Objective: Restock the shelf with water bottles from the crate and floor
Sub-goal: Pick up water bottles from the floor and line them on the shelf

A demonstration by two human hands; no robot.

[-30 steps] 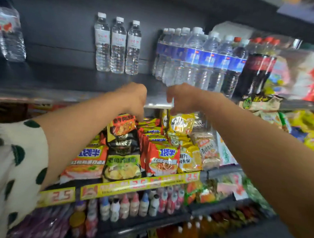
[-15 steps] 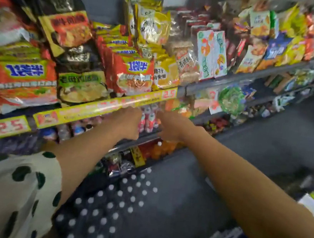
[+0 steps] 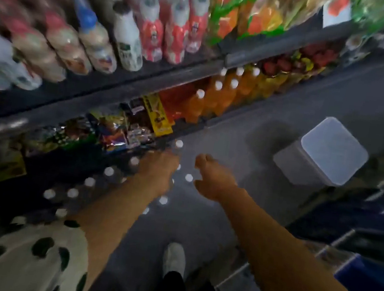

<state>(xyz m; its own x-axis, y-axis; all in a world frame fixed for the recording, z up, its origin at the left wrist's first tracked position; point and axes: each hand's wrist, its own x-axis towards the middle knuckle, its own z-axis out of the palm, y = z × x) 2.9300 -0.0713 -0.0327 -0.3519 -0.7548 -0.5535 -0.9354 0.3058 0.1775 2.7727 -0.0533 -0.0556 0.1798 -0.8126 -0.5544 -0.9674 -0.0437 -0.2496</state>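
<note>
**Hands low over the floor bottles**

The water bottles (image 3: 107, 178) stand on the floor (image 3: 251, 119) in a cluster against the foot of the shelf (image 3: 109, 94), seen from above as rows of white caps; their bodies are dark and blurred. One cap (image 3: 179, 143) shows just beyond the left hand, another (image 3: 189, 177) lies between the two hands.

The left hand (image 3: 158, 167) is over the far end of the cluster, its back to the camera; blur hides the fingers, so I cannot tell whether it grips anything. The right hand (image 3: 213, 178) hangs just beside it, above bare floor, fingers loosely curled and holding nothing.

Snack packets (image 3: 118, 132) fill the bottom shelf next to the bottles, with orange drink bottles (image 3: 220, 95) further along. The tier above carries small drink bottles (image 3: 126, 40). A white lidded bin (image 3: 323, 154) stands on the floor well apart to the right. A white shoe (image 3: 173, 258) shows below the arms, a spotted sleeve (image 3: 17, 254) at lower left, and a blue crate (image 3: 369, 283) at the right edge.
</note>
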